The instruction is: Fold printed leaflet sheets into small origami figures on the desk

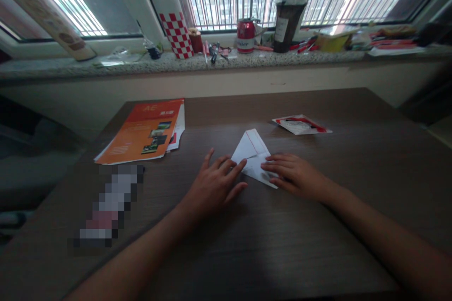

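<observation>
A folded white sheet of paper [251, 149] with a thin red line near its upper edge lies on the dark wooden table [219, 244]. My left hand [219, 179] rests at its left side, fingers spread, the index fingertip on the paper. From the right, my right hand [294, 174] lays its outstretched fingers over the paper's right edge. Neither hand grips the sheet. Beyond it, toward the back right, lies another folded paper piece [300, 125], white with red and black print.
An orange booklet [141, 134] lies on loose sheets at the back left, with a blurred-out object [111, 204] in front of it. On the windowsill [141, 69] stand a checkered bottle [176, 33], a red can [246, 36], a dark drink cup [286, 23] and small clutter.
</observation>
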The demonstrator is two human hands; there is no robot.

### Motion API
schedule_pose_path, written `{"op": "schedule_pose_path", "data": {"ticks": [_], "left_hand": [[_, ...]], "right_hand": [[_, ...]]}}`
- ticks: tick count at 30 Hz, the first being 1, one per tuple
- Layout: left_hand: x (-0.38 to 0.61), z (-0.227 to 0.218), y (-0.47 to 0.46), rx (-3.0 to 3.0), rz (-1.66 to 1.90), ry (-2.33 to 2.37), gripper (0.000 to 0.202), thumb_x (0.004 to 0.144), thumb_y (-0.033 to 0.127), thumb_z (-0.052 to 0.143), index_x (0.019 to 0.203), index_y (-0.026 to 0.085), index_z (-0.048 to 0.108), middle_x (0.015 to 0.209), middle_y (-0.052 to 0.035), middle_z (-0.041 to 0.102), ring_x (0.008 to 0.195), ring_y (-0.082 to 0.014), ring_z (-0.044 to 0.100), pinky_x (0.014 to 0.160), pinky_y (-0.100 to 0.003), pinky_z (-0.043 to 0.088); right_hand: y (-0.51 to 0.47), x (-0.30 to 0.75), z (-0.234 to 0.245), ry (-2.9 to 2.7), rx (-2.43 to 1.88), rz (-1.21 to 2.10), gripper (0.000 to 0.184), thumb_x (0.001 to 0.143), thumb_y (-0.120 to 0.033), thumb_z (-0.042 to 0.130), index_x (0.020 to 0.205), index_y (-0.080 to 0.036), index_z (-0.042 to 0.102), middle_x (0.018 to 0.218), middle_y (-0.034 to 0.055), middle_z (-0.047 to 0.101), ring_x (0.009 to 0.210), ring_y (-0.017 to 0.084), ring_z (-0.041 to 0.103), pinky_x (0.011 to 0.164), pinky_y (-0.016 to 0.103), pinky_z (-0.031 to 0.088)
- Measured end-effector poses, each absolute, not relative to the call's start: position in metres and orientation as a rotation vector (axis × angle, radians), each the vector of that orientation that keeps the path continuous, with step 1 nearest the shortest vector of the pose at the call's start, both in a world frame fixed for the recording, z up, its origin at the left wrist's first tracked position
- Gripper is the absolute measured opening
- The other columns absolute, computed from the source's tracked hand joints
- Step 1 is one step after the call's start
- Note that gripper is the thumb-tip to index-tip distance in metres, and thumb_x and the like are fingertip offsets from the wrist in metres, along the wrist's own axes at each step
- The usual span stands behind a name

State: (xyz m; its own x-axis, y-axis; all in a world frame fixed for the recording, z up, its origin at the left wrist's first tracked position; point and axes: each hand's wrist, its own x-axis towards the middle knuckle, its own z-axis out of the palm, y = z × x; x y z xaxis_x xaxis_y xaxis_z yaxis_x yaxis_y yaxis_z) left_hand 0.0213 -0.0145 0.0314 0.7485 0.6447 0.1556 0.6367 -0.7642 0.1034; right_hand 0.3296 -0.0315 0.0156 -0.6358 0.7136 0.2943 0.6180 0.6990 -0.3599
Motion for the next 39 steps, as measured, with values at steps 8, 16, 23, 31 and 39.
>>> {"op": "schedule_pose_path", "data": {"ticks": [8,16,23,31,39], "left_hand": [[0.022,0.027,-0.016,2.849,0.304,1.171,0.051,0.111,0.05,0.044,0.155,0.025,0.049,0.145,-0.0125,0.06,0.14,-0.0342,0.05,0.127,-0.066,0.021],[0.022,0.017,-0.01,2.769,0.331,1.181,0.051,0.11,0.054,0.046,0.153,0.029,0.055,0.146,-0.0108,0.054,0.138,-0.0328,0.048,0.126,-0.061,0.027],[0.02,0.021,-0.004,2.782,0.232,1.048,0.055,0.108,0.057,0.051,0.153,0.026,0.054,0.163,-0.0107,0.047,0.155,-0.0315,0.036,0.13,-0.062,0.015],[0.02,0.026,-0.008,2.8,0.196,0.998,0.068,0.104,0.061,0.056,0.16,0.024,0.045,0.165,-0.0119,0.046,0.151,-0.0296,0.044,0.128,-0.052,0.029],[0.016,0.027,-0.011,2.822,0.217,0.871,0.073,0.098,0.065,0.064,0.158,0.027,0.047,0.167,-0.0097,0.043,0.153,-0.0316,0.041,0.127,-0.053,0.032]], "right_hand": [[-0.038,0.32,0.022,-2.593,-0.827,0.549,0.044,0.107,-0.031,0.056,0.151,-0.031,0.058,0.144,0.0031,0.07,0.143,0.023,0.057,0.121,0.049,0.044],[-0.036,0.318,0.018,-2.546,-0.88,0.482,0.045,0.108,-0.03,0.054,0.153,-0.028,0.056,0.152,0.0065,0.064,0.143,0.024,0.057,0.12,0.05,0.046],[-0.026,0.327,0.008,-2.564,-1.018,0.342,0.048,0.107,-0.033,0.056,0.155,-0.031,0.054,0.16,0.0058,0.055,0.152,0.028,0.046,0.127,0.059,0.035],[-0.033,0.323,0.009,-2.576,-0.983,0.365,0.042,0.105,-0.035,0.061,0.146,-0.028,0.063,0.156,0.0061,0.059,0.145,0.027,0.054,0.123,0.053,0.043],[-0.036,0.319,0.009,-2.572,-1.004,0.331,0.037,0.104,-0.034,0.064,0.14,-0.027,0.068,0.153,0.0077,0.062,0.141,0.029,0.059,0.119,0.054,0.048]]}}
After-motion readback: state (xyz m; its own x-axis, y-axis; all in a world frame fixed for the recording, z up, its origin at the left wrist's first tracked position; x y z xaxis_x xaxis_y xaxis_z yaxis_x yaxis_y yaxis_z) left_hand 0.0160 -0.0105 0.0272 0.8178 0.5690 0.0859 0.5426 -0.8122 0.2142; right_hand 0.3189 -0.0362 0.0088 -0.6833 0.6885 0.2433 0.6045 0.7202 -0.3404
